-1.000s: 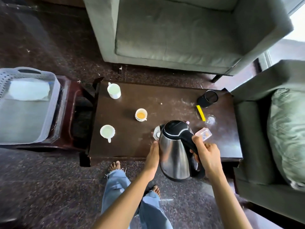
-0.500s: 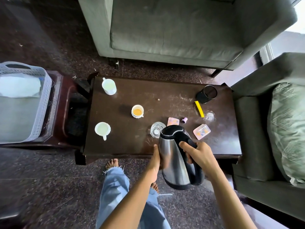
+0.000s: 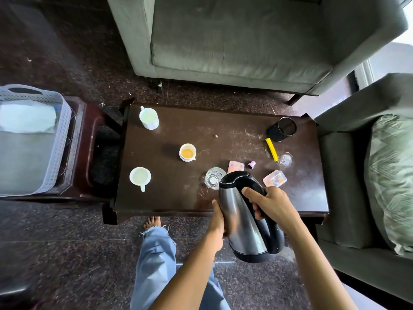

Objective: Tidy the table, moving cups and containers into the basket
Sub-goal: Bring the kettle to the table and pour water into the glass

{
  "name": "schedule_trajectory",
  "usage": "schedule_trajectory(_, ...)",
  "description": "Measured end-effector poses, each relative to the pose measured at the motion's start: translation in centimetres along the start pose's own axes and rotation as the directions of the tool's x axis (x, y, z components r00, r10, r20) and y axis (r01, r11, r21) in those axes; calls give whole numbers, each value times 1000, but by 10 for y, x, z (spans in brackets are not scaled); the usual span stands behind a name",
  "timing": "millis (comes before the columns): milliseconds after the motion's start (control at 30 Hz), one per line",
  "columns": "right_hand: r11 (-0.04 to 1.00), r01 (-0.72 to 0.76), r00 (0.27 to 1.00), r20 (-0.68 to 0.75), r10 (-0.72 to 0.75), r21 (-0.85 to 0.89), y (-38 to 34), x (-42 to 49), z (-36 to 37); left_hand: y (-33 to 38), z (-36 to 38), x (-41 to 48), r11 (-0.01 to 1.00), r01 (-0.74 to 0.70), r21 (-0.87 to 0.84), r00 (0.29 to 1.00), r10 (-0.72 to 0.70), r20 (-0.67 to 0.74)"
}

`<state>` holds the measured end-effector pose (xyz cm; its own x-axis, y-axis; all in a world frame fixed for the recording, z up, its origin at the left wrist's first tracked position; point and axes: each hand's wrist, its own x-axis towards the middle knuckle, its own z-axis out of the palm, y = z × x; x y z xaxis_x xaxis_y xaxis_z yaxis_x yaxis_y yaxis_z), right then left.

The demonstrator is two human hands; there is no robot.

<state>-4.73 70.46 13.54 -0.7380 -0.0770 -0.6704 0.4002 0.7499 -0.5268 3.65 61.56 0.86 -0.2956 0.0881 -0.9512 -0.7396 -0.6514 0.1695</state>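
Note:
A steel kettle (image 3: 241,218) with a black lid and handle hangs lifted over the near edge of the dark table (image 3: 178,198). My right hand (image 3: 272,204) grips its handle. My left hand (image 3: 218,222) lies flat against its left side. On the table stand two white mugs (image 3: 149,118) (image 3: 140,177), a small cup of orange liquid (image 3: 187,152), a clear glass (image 3: 213,180), a black mesh cup (image 3: 282,129) and two pink containers (image 3: 274,178) (image 3: 235,167). The grey basket (image 3: 62,139) sits on a side table at the left, with white paper inside.
A yellow stick (image 3: 271,149), a clear lid (image 3: 285,158) and a small purple cap (image 3: 252,164) lie on the right half of the table. A green sofa (image 3: 234,41) stands behind it and an armchair with a cushion (image 3: 391,180) to the right. My feet are by the near edge.
The kettle has come off the table toward me and a little lower in the view, uncovering the glass and a pink container behind it. Both hands stayed on it.

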Motion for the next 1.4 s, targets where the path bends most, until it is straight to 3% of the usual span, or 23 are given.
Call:
schedule_trajectory(433,998,22,1000,14,-22,-50,-13,6,4,2,3,-14,995,69,-70,996,-72,-47)
schedule_trajectory(1400,984,11,1000,-25,-15,-177,-32,3,4,3,4,-18,989,100,-109,995,-101,-13)
